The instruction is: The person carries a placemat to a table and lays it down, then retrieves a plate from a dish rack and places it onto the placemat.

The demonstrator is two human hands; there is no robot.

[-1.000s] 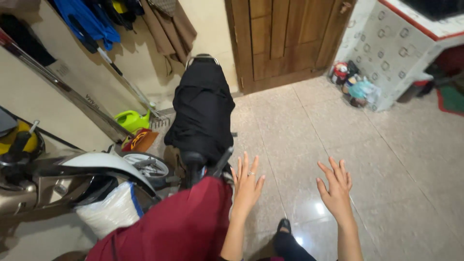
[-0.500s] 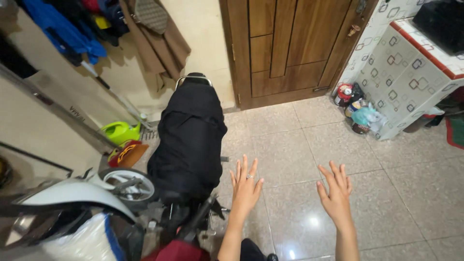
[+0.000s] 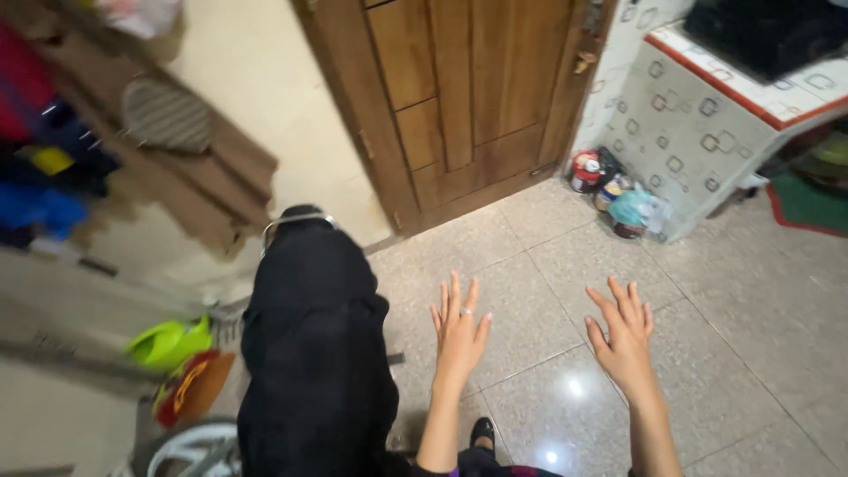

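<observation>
over the tiled floor, left hand and right hand spread flat, holding nothing; left nearest the black-covered motorbike; best kept apart, palms down.

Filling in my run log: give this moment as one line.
left hand: open, fingers spread, empty | right hand: open, empty | nearest: black-covered motorbike beside left hand | below: tiled floor

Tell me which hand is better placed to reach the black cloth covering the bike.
Left, probably. The left hand is open, fingers spread, close beside the black cloth. The right hand, also open and empty, is further away over the tiled floor.
</observation>
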